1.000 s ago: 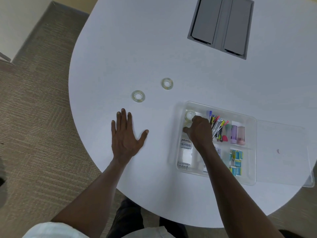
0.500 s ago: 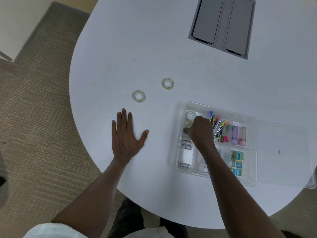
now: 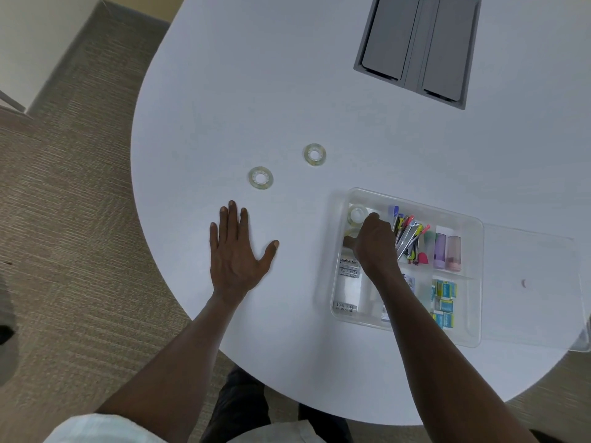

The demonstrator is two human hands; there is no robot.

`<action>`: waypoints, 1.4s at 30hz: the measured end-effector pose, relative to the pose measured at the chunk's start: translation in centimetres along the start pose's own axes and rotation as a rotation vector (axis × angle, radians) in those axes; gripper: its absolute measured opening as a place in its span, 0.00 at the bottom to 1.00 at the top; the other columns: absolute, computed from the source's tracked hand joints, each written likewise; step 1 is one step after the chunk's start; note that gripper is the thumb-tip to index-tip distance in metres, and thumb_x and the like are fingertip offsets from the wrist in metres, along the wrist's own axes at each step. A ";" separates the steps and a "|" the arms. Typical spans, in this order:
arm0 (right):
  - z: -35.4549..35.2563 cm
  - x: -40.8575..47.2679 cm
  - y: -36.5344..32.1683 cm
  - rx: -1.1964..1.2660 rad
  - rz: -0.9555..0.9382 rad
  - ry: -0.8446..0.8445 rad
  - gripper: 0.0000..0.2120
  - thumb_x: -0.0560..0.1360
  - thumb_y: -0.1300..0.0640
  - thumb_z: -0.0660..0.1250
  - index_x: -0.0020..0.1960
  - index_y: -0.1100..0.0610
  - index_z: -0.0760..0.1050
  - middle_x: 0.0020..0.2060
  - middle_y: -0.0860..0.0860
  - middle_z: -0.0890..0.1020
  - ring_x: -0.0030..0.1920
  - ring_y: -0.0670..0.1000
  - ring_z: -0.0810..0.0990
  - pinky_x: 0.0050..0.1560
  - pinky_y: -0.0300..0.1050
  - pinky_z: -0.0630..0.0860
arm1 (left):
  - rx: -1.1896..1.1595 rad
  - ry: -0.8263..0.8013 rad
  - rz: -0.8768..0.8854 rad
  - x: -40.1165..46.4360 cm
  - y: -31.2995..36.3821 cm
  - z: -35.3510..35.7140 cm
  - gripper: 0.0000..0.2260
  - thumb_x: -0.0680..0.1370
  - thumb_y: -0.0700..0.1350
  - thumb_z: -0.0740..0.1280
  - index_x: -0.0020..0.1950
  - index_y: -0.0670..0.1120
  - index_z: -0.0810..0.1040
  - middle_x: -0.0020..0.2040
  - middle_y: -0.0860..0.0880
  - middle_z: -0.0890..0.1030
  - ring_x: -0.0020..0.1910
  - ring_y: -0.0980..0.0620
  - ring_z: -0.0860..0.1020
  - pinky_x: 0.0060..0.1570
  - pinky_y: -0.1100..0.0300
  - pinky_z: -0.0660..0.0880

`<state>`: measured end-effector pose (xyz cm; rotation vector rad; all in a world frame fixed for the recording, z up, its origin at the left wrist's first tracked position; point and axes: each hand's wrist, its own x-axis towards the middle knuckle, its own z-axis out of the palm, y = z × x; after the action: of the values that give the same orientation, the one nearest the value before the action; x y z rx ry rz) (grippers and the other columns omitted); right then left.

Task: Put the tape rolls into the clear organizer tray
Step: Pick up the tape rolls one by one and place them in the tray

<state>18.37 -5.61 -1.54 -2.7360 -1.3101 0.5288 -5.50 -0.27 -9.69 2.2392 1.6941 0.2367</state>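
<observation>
Right hand (image 3: 372, 243) curled inside clear organizer tray (image 3: 415, 204), grip unclear; one tape roll (image 3: 357, 215) at its fingertips. Left hand (image 3: 236, 251) flat, spread on table (image 3: 256, 75). Two tape rolls (image 3: 260, 178) (image 3: 315, 154) just beyond it. Probably light, stiff, slick: pinch rim or hook core.

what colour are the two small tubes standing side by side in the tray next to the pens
In the head view, the left tube is pale purple and the right tube is pinkish.

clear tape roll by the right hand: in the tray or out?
In. The clear tape roll lies flat inside the clear plastic organizer tray, in its far-left compartment, by the right hand.
</observation>
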 end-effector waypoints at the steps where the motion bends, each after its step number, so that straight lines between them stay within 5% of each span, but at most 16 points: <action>1: -0.2 0.1 0.1 0.018 0.020 -0.025 0.23 0.69 0.57 0.76 0.53 0.70 0.70 0.44 0.66 0.80 0.45 0.64 0.80 0.43 0.51 0.75 | 0.001 0.001 -0.001 0.0 0.0 0.0 0.40 0.78 0.68 0.60 0.81 0.42 0.59 0.83 0.43 0.53 0.83 0.45 0.51 0.81 0.44 0.51; 4: -0.7 0.2 0.5 0.068 0.027 -0.003 0.23 0.69 0.55 0.76 0.53 0.69 0.71 0.44 0.65 0.81 0.47 0.64 0.80 0.45 0.52 0.75 | 0.001 -0.002 -0.001 0.0 0.0 0.0 0.40 0.78 0.68 0.59 0.81 0.42 0.58 0.84 0.43 0.52 0.83 0.45 0.51 0.81 0.45 0.50; 11: -2.8 0.1 -2.4 0.173 -0.053 0.333 0.09 0.72 0.58 0.67 0.46 0.65 0.77 0.39 0.60 0.82 0.45 0.61 0.80 0.47 0.50 0.75 | -0.009 0.011 0.005 0.1 -0.1 0.2 0.40 0.77 0.68 0.59 0.80 0.42 0.59 0.83 0.43 0.53 0.83 0.45 0.51 0.81 0.44 0.51; 18: -1.0 1.5 -8.6 0.281 -0.409 0.209 0.04 0.73 0.59 0.65 0.42 0.59 0.77 0.37 0.54 0.82 0.39 0.55 0.80 0.43 0.48 0.76 | -0.005 0.034 0.014 0.0 -0.1 0.2 0.40 0.78 0.69 0.58 0.81 0.42 0.59 0.83 0.42 0.53 0.83 0.45 0.51 0.81 0.45 0.51; 23: 2.5 3.0 -11.6 0.096 -0.678 0.112 0.17 0.73 0.63 0.67 0.61 0.63 0.73 0.55 0.61 0.79 0.51 0.61 0.78 0.46 0.55 0.79 | 0.000 0.027 0.004 0.1 -0.1 0.4 0.40 0.78 0.69 0.57 0.80 0.44 0.60 0.83 0.43 0.53 0.83 0.45 0.51 0.82 0.46 0.49; 26: 3.6 4.4 -13.1 -0.057 -0.744 0.028 0.26 0.76 0.62 0.65 0.72 0.61 0.64 0.71 0.62 0.67 0.65 0.65 0.71 0.50 0.58 0.78 | -0.015 0.024 -0.001 0.2 -0.1 0.4 0.39 0.78 0.69 0.57 0.80 0.44 0.60 0.83 0.44 0.54 0.83 0.46 0.50 0.82 0.46 0.49; 32: 4.9 6.1 -14.1 -0.248 -0.837 -0.114 0.25 0.79 0.67 0.54 0.76 0.59 0.57 0.77 0.62 0.54 0.72 0.72 0.59 0.60 0.65 0.74 | -0.034 0.046 0.002 0.2 -0.1 0.5 0.39 0.78 0.68 0.59 0.80 0.44 0.61 0.83 0.43 0.55 0.83 0.45 0.51 0.81 0.45 0.51; 36: 5.4 5.5 -13.7 -0.187 -0.820 -0.041 0.20 0.78 0.67 0.60 0.69 0.61 0.66 0.68 0.63 0.68 0.58 0.65 0.73 0.46 0.58 0.81 | -0.041 0.049 -0.004 0.3 -0.1 0.5 0.39 0.78 0.69 0.58 0.80 0.44 0.61 0.83 0.43 0.55 0.83 0.46 0.52 0.82 0.45 0.51; 42: 5.0 4.8 -13.6 -0.039 -0.755 -0.003 0.17 0.70 0.67 0.63 0.58 0.61 0.73 0.47 0.61 0.75 0.40 0.58 0.74 0.34 0.52 0.79 | -0.047 0.079 0.010 0.1 -0.2 0.6 0.39 0.78 0.68 0.59 0.79 0.43 0.63 0.83 0.42 0.57 0.83 0.44 0.53 0.81 0.44 0.54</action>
<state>9.41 6.28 -4.87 -2.0078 -2.1776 0.4233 -5.50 -0.21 -10.35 2.2315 1.6989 0.3681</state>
